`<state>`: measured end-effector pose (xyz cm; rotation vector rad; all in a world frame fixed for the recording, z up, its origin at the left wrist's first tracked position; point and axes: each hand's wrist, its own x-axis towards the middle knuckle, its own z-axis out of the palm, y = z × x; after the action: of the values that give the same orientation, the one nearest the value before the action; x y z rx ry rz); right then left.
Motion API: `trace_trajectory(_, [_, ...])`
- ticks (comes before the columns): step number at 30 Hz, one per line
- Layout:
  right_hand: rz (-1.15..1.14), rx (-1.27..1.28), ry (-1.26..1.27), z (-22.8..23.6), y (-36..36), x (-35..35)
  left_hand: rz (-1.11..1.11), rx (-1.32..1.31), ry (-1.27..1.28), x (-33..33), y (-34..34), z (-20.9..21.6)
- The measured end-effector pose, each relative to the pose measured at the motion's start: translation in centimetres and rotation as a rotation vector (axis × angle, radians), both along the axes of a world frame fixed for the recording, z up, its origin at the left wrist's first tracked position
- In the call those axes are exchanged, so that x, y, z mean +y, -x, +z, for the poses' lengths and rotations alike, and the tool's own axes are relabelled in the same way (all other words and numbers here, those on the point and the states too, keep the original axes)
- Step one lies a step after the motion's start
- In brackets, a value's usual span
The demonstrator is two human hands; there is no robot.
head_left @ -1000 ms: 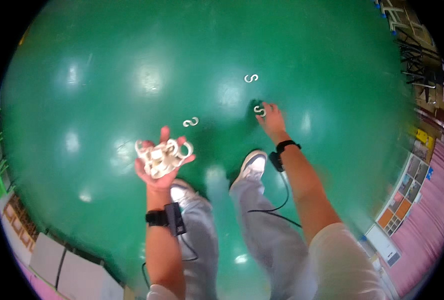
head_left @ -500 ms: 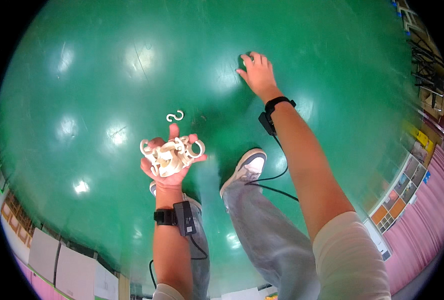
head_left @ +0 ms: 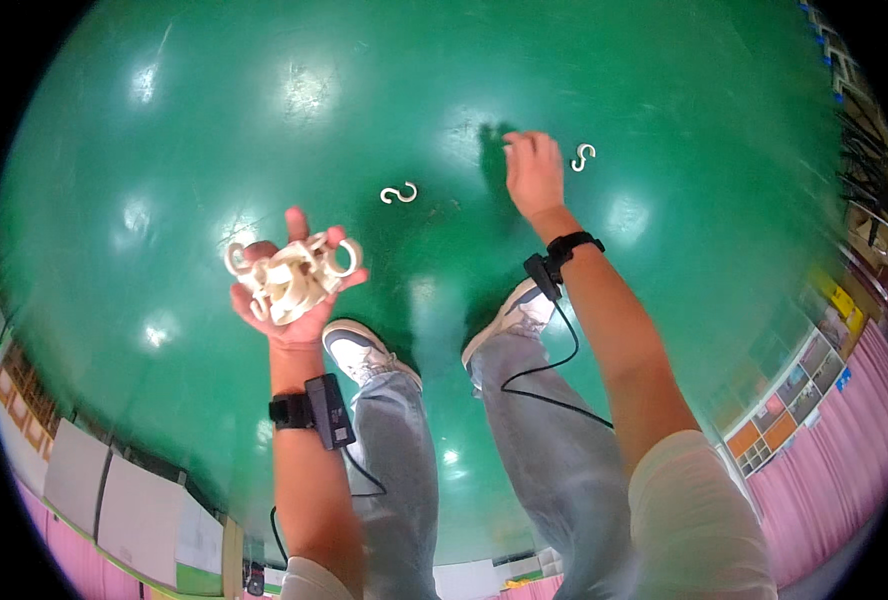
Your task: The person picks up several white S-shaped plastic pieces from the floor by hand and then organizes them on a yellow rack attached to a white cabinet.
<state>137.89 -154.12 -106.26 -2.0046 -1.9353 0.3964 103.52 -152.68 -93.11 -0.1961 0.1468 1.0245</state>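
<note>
White hooks sit in a pile point(head_left: 292, 278) in the left hand point(head_left: 289, 290), its grip cupped around them. Two more S-hooks lie on the green floor point(head_left: 164, 130): one point(head_left: 399, 193) at 10 o'clock from the right hand point(head_left: 532, 172), one point(head_left: 583, 157) at 2 o'clock. That hand's fingers hang loose, holding nothing.

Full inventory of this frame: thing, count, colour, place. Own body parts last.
loose S-hooks: 2, white, on the floor; one left of the right hand, the other just right of it
bunch of S-hooks: several, exact count unclear, white, heaped in the left palm
floor: 1, glossy green, fills most of the view
shoes: 2, white and grey, on the floor below the hands
wrist devices: 2, black, one on each wrist, cables trailing
left hand: 1, palm up, cupping the bunch
right hand: 1, reaching down to the floor between the loose hooks; grip unclear
legs: 2, grey-blue jeans
</note>
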Motion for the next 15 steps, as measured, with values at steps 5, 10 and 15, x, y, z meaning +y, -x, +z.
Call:
trace_trajectory(5, [-0.446,-0.347,0.143,-3.7,-6.7,-1.5,-0.006,0.009,-0.014,-0.8,2.5,-2.2])
trace_trajectory(10, [-0.482,-0.414,0.139,-5.0,-7.3,-1.3,-0.002,0.057,-0.001,-0.8,3.7,-2.7])
trace_trajectory(15, [-0.412,-0.321,0.166,-4.2,-6.2,-2.5,0.0,0.013,0.012,-1.2,2.0,-1.5])
